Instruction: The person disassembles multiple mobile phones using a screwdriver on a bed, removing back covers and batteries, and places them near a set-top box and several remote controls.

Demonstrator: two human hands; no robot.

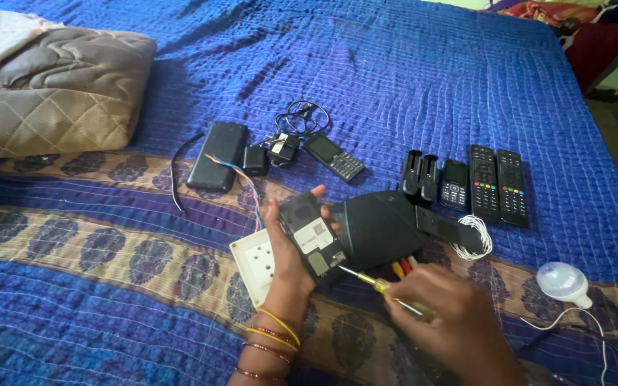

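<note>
Near edge of the bed [73, 343], toward its right: right hand [459, 325] lowest in view, fingers curled tight around the handle of a small yellow-handled screwdriver [366, 280]. Shaft runs up and left from the grip; its tip meets the lower right corner of the opened phone [311, 239]. Wrist comes in from the lower right, knuckles up.

Left hand [284, 250], bangled wrist rising from the near edge, holds that phone from behind, thumb on its left side, fingertips over the top edge. Phone tilted, back cover off, long axis running upper left to lower right, bare innards facing the camera. It lies just left of the right hand; the left hand is the nearer.

Touching below the left hand: a white socket board [255, 266] on the bed.

Just behind the phone: a black angular case [380, 225].

Farther off, toward the far right: two black remotes [496, 186].
</note>
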